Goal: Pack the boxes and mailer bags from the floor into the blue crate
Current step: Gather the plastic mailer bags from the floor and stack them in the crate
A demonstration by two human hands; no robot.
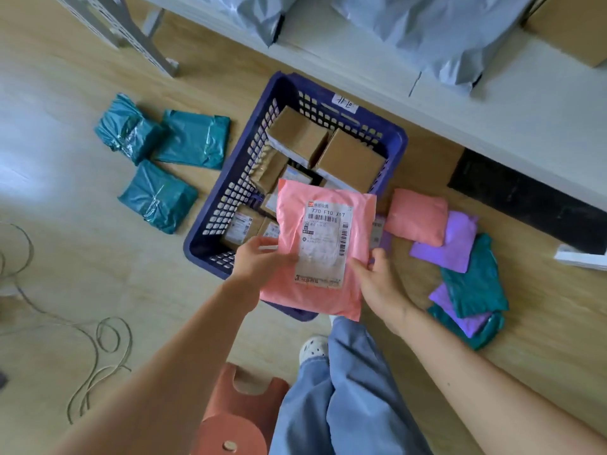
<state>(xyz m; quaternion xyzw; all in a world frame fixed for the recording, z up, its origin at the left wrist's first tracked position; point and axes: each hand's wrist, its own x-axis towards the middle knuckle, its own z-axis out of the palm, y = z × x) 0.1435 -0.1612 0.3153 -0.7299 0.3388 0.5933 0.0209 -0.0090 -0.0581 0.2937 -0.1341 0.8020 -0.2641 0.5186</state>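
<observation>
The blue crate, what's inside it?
Inside the blue crate sit brown cardboard boxes, two big ones at the far end and smaller labelled ones lower down. The pink mailer bag, held by both hands, covers the near end, so that part is hidden.

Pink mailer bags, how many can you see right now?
2: one pink mailer bag held over the blue crate by both hands; another pink bag on the floor right of the crate. More may be hidden.
</observation>
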